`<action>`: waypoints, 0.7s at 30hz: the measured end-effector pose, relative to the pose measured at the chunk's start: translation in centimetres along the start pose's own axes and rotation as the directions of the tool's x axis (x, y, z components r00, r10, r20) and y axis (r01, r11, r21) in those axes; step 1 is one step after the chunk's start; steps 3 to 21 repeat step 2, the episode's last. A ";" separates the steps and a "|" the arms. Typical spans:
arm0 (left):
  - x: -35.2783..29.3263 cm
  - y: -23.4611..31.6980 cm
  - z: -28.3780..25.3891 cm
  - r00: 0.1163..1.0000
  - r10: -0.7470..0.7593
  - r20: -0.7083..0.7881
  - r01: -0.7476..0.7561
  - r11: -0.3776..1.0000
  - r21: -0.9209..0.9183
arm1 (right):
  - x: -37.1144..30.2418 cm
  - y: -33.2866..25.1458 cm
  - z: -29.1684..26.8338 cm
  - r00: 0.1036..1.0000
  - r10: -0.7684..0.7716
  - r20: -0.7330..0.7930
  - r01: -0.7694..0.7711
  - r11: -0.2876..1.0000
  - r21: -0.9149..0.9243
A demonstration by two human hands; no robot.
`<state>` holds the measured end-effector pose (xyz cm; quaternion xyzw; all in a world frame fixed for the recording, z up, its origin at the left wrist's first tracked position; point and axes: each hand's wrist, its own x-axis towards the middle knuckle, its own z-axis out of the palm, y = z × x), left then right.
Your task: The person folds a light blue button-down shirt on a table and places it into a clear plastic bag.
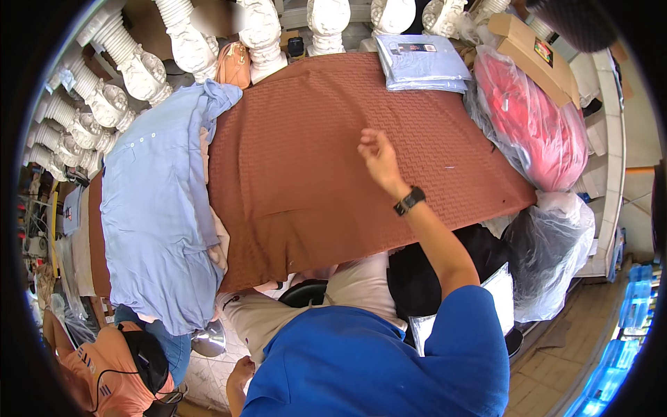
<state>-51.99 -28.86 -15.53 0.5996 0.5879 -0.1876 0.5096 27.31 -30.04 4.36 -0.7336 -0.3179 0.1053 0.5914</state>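
My right hand (379,158) hangs over the brown textured cloth (299,153) that covers the table. Its fingers are loosely bent and a little apart, and I see nothing held in them. A dark watch sits on that wrist. Down beside my left thigh, below the table's near edge, is my left hand (241,372), its fingers curled in with nothing visible in them. Nearest on the table's left part lies a light blue buttoned shirt (163,208), spread with its lower end over the near edge. Folded light blue shirts in clear packaging (422,62) lie at the far right.
White ornate columns (257,35) line the far side, with a brown handbag (233,66) among them. Right of the table are a cardboard box (531,55), a plastic bag of red cloth (531,118) and a dark-filled bag (549,257). A person in orange (114,368) is at lower left.
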 end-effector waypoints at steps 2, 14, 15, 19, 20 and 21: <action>-4.8 -0.7 -0.7 1.000 0.015 -0.015 -0.015 1.000 0.004 | -3.3 -2.5 1.1 0.992 -0.089 0.094 0.096 0.993 -0.071; -4.8 -0.7 -0.7 1.000 0.015 -0.015 -0.015 1.000 0.004 | -3.3 -2.5 1.1 0.992 -0.089 0.094 0.096 0.993 -0.071; -4.8 -0.7 -0.7 1.000 0.015 -0.015 -0.015 1.000 0.004 | -3.3 -2.5 1.1 0.992 -0.089 0.094 0.096 0.993 -0.071; -4.8 -0.7 -0.7 1.000 0.015 -0.015 -0.015 1.000 0.004 | -3.3 -2.5 1.1 0.992 -0.089 0.094 0.096 0.993 -0.071; -4.8 -0.7 -0.7 1.000 0.015 -0.015 -0.015 1.000 0.004 | -3.3 -2.5 1.1 0.992 -0.089 0.094 0.096 0.993 -0.071; -4.8 -0.7 -0.7 1.000 0.015 -0.015 -0.015 1.000 0.004 | -3.3 -2.5 1.1 0.992 -0.089 0.094 0.096 0.993 -0.071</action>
